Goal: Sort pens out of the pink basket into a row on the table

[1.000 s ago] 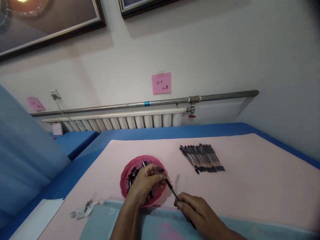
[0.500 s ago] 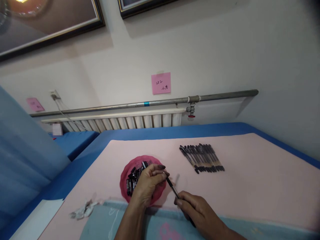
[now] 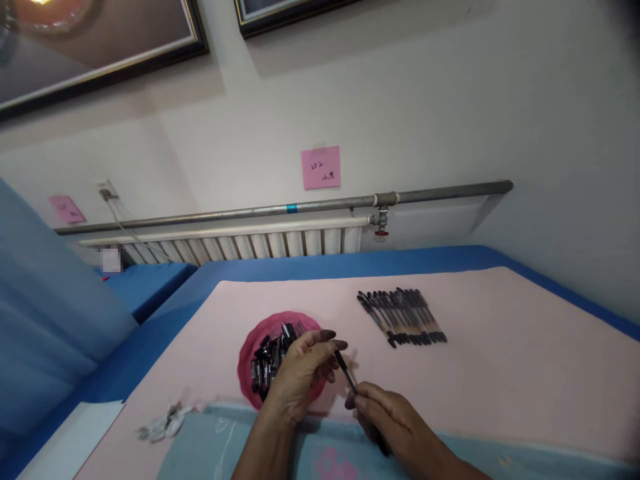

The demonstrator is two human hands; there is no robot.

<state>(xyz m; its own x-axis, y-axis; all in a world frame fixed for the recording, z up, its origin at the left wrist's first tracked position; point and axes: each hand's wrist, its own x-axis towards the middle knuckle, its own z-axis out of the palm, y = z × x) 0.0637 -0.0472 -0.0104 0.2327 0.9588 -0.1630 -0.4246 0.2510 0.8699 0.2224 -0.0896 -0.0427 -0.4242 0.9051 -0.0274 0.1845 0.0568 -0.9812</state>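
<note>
My right hand (image 3: 393, 423) is closed around a slim black pen (image 3: 346, 369), its grip end pointing up and left. At that end, my left hand (image 3: 306, 367) has its thumb over the pen's tip, with the index finger stretched out above and the other fingers curled below. The very tip is hidden by the thumb; a small part may be held there. Dark smudges mark the left fingertips. Partly beneath my left hand sits a pink scalloped bowl (image 3: 246, 380) of short black and clear pen caps (image 3: 265, 363).
Several black pens (image 3: 403, 317) lie side by side on the pink sheet (image 3: 500, 373), right of the bowl. Crumpled white tissue (image 3: 165, 423) lies left, near a teal cloth (image 3: 225, 443) along the front. Beyond the blue table edge (image 3: 340, 262) stands a radiator (image 3: 280, 243).
My left thumb has lifted and stretched farther along over the pen's tip, and the lower fingers now show beneath. My right hand keeps hold of the pen, nearly unmoved.
</note>
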